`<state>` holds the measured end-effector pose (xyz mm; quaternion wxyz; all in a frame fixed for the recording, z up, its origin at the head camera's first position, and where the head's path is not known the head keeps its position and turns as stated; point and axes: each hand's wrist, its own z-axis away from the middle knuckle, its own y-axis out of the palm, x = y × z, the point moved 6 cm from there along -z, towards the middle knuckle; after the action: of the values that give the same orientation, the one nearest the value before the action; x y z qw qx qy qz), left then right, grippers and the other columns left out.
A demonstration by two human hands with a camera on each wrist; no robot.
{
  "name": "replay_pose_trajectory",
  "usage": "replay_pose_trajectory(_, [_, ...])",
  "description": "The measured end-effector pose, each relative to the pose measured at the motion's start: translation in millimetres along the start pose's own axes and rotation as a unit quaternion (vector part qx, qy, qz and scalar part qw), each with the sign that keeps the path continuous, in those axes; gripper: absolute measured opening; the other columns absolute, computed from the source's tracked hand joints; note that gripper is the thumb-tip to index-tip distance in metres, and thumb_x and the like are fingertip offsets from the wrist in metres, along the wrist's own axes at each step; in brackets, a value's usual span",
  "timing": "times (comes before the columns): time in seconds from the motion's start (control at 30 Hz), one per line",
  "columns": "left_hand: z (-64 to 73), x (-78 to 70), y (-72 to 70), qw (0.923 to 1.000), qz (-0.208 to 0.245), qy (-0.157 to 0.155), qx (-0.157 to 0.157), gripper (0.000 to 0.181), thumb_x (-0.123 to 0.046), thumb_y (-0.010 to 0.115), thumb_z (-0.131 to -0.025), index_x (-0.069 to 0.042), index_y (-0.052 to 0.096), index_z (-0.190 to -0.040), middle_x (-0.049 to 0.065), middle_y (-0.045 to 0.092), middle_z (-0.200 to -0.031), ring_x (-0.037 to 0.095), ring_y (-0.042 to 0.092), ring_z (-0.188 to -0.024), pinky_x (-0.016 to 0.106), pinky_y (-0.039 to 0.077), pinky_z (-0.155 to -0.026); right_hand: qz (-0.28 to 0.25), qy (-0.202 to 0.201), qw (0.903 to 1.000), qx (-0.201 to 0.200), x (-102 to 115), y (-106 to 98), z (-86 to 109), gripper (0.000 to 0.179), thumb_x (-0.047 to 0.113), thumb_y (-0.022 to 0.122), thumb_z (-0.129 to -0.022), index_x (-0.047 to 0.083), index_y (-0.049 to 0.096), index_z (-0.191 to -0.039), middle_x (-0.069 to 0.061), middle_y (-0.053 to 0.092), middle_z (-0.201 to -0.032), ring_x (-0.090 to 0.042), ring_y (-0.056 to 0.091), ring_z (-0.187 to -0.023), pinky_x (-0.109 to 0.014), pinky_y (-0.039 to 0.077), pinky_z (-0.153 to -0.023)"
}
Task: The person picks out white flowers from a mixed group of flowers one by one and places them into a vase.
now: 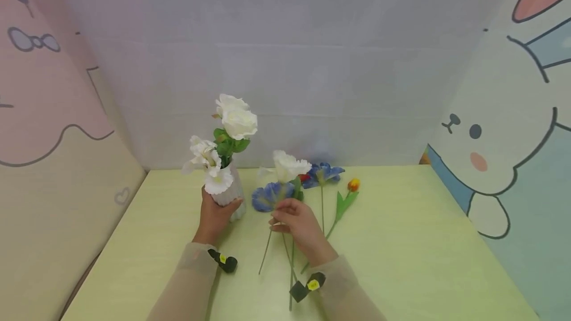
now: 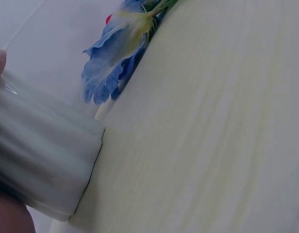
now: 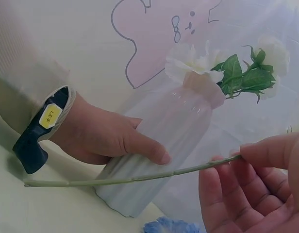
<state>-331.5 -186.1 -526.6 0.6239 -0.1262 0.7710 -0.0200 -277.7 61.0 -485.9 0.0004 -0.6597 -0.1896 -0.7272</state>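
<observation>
My left hand (image 1: 213,216) grips a white ribbed vase (image 1: 233,187) around its body, the thumb across the near side. White roses (image 1: 238,120) and a white ruffled flower (image 1: 209,162) stand in it. With thumb and fingertips, my right hand (image 1: 296,227) pinches a thin green stem (image 3: 101,182), whose free end points toward the left wrist in the right wrist view. Just beyond that hand are a blue flower (image 1: 269,196) and a white bloom (image 1: 287,166); which bloom the pinched stem bears, I cannot tell. The vase (image 2: 47,150) looks tilted in the left wrist view.
Right of the hands, another blue flower (image 1: 324,174) and an orange tulip (image 1: 353,185) lie on the pale yellow table (image 1: 424,241). A red bloom (image 1: 304,178) is partly hidden between flowers. A grey-white backdrop (image 1: 312,73) rises behind; cartoon-printed sheets flank the table.
</observation>
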Motion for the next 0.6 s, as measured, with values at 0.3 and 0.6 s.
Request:
replay_pose_trajectory(0.3, [12.6,-40.0,-0.6,0.9992,0.002,-0.037,0.016,0.09,-0.006,0.078,-0.091,0.002,0.015,-0.154,0.027,0.037,-0.145,0.039,0.041,-0.133,0.054,0.03,-0.115,0.038,-0.039,0.9983,0.022,31,9,-8.6,0.017,-0.001,0.066,-0.098,-0.008,0.057,-0.111,-0.024,0.063,-0.104,-0.024,0.069,-0.089,-0.044,0.06,-0.084])
replay_pose_trajectory(0.6, [1.7,-3.6,0.6,0.9997,0.003,-0.023,0.006,0.093,-0.012,0.082,-0.09,-0.008,0.015,-0.156,0.022,0.039,-0.145,0.036,0.042,-0.132,0.052,0.031,-0.113,0.075,-0.097,0.9924,0.014,57,20,-11.8,0.03,-0.003,0.069,-0.096,-0.009,0.057,-0.123,-0.011,0.062,-0.102,-0.029,0.07,-0.091,-0.043,0.061,-0.082])
